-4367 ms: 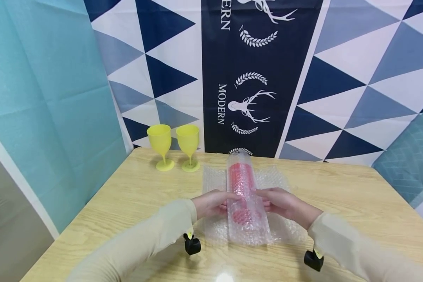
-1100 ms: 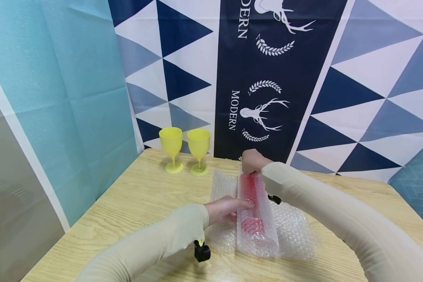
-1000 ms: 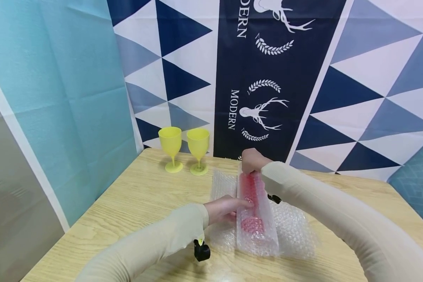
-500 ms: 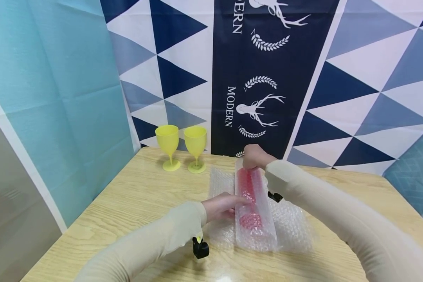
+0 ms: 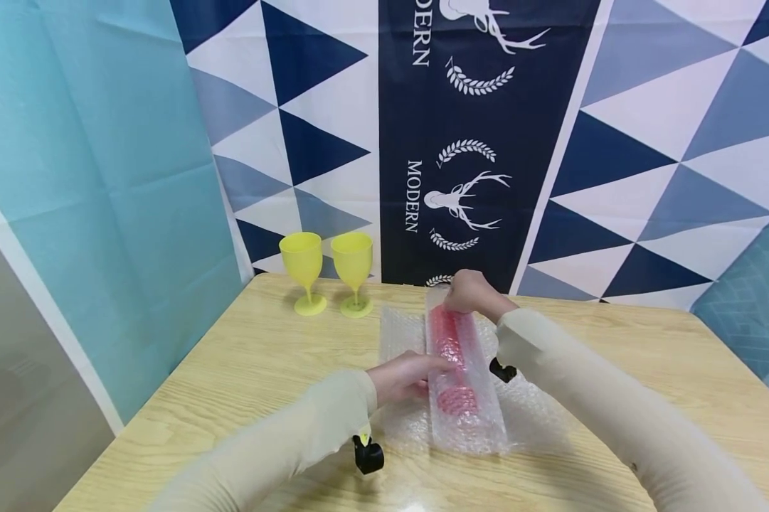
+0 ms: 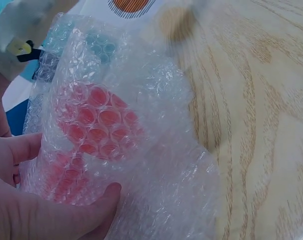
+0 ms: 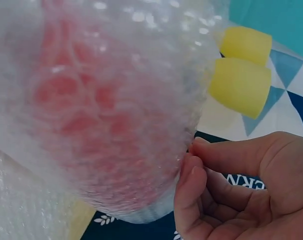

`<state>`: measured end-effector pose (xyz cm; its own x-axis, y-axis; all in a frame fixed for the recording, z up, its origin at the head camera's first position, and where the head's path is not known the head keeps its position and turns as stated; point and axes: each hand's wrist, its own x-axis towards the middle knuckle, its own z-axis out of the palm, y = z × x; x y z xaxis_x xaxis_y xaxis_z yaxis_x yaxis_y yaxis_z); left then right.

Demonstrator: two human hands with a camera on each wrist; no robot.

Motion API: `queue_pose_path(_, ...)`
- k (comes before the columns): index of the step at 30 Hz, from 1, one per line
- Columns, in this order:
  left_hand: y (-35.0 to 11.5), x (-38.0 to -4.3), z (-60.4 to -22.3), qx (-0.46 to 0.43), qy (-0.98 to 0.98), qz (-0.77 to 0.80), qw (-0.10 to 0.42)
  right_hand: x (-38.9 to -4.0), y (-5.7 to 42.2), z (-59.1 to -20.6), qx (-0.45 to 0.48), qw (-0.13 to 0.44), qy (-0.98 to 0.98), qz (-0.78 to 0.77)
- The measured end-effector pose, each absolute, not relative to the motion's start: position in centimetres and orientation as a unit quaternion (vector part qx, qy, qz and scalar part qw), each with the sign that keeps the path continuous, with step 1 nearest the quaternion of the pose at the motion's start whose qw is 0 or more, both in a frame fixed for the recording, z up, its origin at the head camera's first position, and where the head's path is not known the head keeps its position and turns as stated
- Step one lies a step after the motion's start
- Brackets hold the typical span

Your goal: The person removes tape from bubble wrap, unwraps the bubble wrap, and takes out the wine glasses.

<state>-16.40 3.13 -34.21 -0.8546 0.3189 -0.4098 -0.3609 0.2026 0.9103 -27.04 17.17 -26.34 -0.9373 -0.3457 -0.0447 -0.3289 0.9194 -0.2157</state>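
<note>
A red goblet (image 5: 448, 334), seen through layers of bubble wrap (image 5: 470, 435), lies along the table with its round foot toward the person. Around the wrapped stem part, my left hand (image 5: 400, 378) holds the roll from the left, thumb on top; the left wrist view shows the red foot (image 6: 99, 122) beyond the thumb. At the far end, beside the goblet's bowl (image 7: 91, 115), my right hand (image 7: 256, 185) pinches the wrap's edge between thumb and curled fingers. More bubble wrap (image 5: 531, 409) lies beneath and out to both sides of the roll.
Two yellow goblets (image 5: 302, 259) stand upright at the table's back left. Behind the wooden table (image 5: 275, 355) hangs a patterned cloth (image 5: 467, 114), with a teal cloth (image 5: 128, 213) at the left.
From beside the roll's middle, my right hand has moved to its far end and pinches the wrap there. My left hand keeps its hold. Over the last second little has moved.
</note>
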Motion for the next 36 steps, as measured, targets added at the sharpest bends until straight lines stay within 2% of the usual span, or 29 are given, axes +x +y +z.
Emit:
queue_pose_path(14,3.3,-16.3,-34.6,-0.017,0.717,0.646,0.261,-25.8,18.8,-27.9,-0.096,0.018,0.954,-0.282)
queue_pose_path(23,3.4,-16.4,-34.8,-0.015,0.714,0.649,0.261,-25.6,19.8,-28.0,-0.051,0.071,0.921,-0.38)
queue_pose_path(36,3.3,-16.4,-34.8,-0.015,0.718,0.645,0.263,-25.9,21.4,-27.8,-0.035,0.102,0.902,-0.417)
